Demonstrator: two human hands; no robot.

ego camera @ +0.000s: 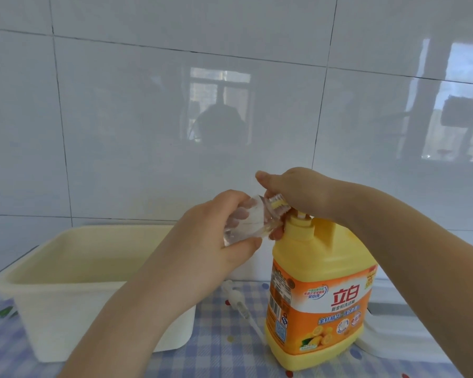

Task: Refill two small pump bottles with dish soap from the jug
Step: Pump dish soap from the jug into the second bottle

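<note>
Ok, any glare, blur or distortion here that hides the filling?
Head view: glossy wall tiles mirror bright windows, but that glare sits above the work; grout lines bow from the wide-angle lens; the clear bottle in the left hand is soft and hard to read; the right hand covers the jug pump.

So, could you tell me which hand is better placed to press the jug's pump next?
The right hand: it rests on the jug's pump, while the left hand holds the small clear bottle tilted at the nozzle.

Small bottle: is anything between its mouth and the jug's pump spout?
Nothing visible. The left hand holds the small bottle tilted, mouth right at the spout under the right hand on the jug.
</note>
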